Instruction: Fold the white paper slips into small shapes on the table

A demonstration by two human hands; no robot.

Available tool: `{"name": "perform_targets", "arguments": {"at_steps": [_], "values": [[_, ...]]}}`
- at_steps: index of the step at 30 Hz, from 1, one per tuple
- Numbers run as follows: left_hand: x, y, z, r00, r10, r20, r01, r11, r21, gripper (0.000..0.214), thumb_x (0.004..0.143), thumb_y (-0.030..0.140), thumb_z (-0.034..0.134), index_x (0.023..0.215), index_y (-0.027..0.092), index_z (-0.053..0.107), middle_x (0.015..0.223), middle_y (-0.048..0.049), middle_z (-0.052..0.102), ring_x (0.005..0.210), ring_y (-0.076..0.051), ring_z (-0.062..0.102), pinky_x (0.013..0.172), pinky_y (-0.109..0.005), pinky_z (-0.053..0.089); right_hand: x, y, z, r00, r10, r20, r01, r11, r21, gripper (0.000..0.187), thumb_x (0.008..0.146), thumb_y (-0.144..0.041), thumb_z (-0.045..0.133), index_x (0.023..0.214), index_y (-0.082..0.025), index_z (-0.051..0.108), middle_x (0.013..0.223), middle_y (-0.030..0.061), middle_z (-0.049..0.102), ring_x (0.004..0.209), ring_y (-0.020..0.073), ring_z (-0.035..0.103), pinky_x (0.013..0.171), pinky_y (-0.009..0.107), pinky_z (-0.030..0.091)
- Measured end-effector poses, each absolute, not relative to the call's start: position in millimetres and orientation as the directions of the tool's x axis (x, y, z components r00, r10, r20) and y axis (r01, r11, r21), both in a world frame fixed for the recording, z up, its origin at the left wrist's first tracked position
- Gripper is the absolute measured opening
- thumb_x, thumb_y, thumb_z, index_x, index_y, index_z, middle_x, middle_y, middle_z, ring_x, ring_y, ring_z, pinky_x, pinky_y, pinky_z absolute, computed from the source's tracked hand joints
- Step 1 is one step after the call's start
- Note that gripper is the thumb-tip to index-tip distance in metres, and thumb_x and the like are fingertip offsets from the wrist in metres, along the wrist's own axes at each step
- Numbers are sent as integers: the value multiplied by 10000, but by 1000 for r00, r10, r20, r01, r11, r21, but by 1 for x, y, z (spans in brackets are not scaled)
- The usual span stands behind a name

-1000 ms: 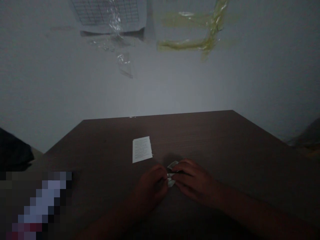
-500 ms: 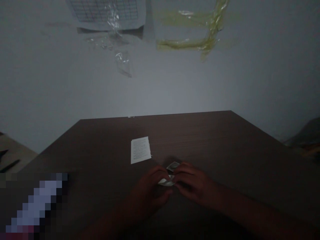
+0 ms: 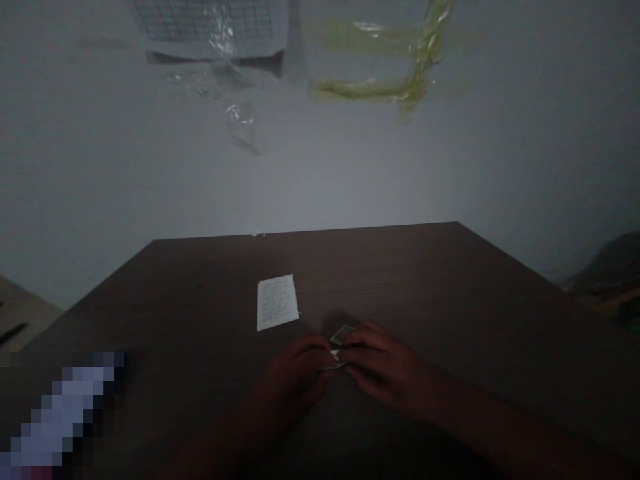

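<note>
Between my hands, low in the middle of the head view, is a small piece of folded paper (image 3: 342, 333), pale with a darker inner area. My left hand (image 3: 300, 373) is closed on its near left part, thumb below and fingers above. From the other side my right hand (image 3: 387, 367) grips it, with curled fingers over its right part. Only a far corner and a thin near edge of the paper show; my fingers hide the rest. Beyond my left hand a printed sheet of paper (image 3: 277, 302) lies flat on the table.
The dark brown table (image 3: 390, 267) reaches back to a grey wall (image 3: 350, 167). A blurred, pixelated object (image 3: 65, 413) is at the lower left. A gridded sheet (image 3: 210, 27) and yellow tape (image 3: 370, 89) are stuck on the wall.
My left fingers have come down further over the folded paper, so less of its near part shows. My left thumb has shifted slightly left and up. The view has turned slightly.
</note>
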State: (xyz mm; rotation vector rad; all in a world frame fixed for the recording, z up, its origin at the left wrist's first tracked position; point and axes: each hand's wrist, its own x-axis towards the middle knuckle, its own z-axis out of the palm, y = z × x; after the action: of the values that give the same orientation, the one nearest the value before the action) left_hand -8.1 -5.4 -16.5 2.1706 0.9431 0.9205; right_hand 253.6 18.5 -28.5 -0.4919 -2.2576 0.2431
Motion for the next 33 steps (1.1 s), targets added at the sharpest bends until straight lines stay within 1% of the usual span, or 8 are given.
{"name": "perform_targets", "arguments": {"at_steps": [7, 11, 14, 16, 20, 27, 30, 33], "values": [[-10, -2, -19, 503, 777, 379, 391, -595, 702, 240, 1007, 116, 644, 1101, 277, 795, 1210, -48, 845, 1073, -225, 836, 992, -307, 671, 255, 18, -30, -611, 449, 652, 305, 894, -329, 328, 1104, -138, 679, 1417, -231, 695, 1252, 123, 806, 1085, 258, 774, 978, 434, 673], [-12, 2, -19, 473, 791, 387, 430, -591, 683, 242, 984, 101, 648, 1102, 267, 779, 1182, -51, 840, 1040, -231, 834, 934, -323, 679, 263, 25, -32, -564, 518, 644, 401, 853, -334, 360, 1065, -140, 720, 1407, -251, 721, 1295, 127, 797, 1167, 295, 765, 1023, 486, 660], [-14, 4, -20, 462, 797, 390, 431, -586, 686, 230, 965, 105, 684, 1090, 270, 783, 1185, -54, 846, 1027, -244, 841, 919, -322, 684, 268, 34, -38, -574, 604, 553, 514, 791, -332, 349, 1016, -174, 795, 1356, -245, 763, 1348, 153, 784, 1262, 351, 736, 1065, 553, 646], [-16, 5, -21, 452, 805, 384, 439, -575, 691, 225, 959, 110, 702, 1090, 272, 790, 1206, -55, 849, 1052, -254, 844, 938, -323, 682, 270, 40, -42, -613, 639, 465, 557, 767, -320, 299, 1002, -185, 818, 1294, -239, 790, 1323, 143, 794, 1246, 353, 740, 1078, 573, 639], [-18, 7, -26, 455, 814, 361, 453, -560, 694, 193, 964, 139, 709, 1080, 268, 793, 1195, -59, 850, 1052, -249, 842, 939, -348, 681, 271, 48, -48, -645, 661, 384, 574, 751, -327, 245, 1030, -137, 771, 1256, -226, 806, 1223, 109, 823, 1130, 296, 772, 1056, 526, 651], [-18, 7, -26, 460, 831, 313, 443, -520, 730, 187, 956, 139, 707, 1066, 267, 789, 1186, -58, 864, 1057, -236, 834, 955, -349, 676, 275, 51, -51, -634, 666, 392, 574, 746, -337, 316, 989, -121, 814, 1284, -236, 808, 1242, 113, 838, 1155, 305, 778, 1035, 503, 659], [-19, 9, -27, 463, 833, 302, 454, -516, 727, 223, 933, 128, 706, 1081, 273, 792, 1196, -59, 869, 1088, -252, 835, 982, -374, 675, 275, 53, -52, -609, 687, 396, 565, 726, -392, 250, 1008, -141, 802, 1237, -239, 822, 1178, 107, 846, 1099, 293, 784, 1000, 480, 657], [-20, 9, -26, 471, 836, 282, 470, -508, 722, 219, 929, 145, 705, 1082, 273, 794, 1194, -64, 864, 1075, -257, 833, 971, -376, 669, 276, 56, -49, -517, 767, 380, 520, 634, -572, 97, 1040, -254, 809, 1130, -236, 843, 1101, 94, 856, 1053, 279, 797, 951, 435, 651]]}}
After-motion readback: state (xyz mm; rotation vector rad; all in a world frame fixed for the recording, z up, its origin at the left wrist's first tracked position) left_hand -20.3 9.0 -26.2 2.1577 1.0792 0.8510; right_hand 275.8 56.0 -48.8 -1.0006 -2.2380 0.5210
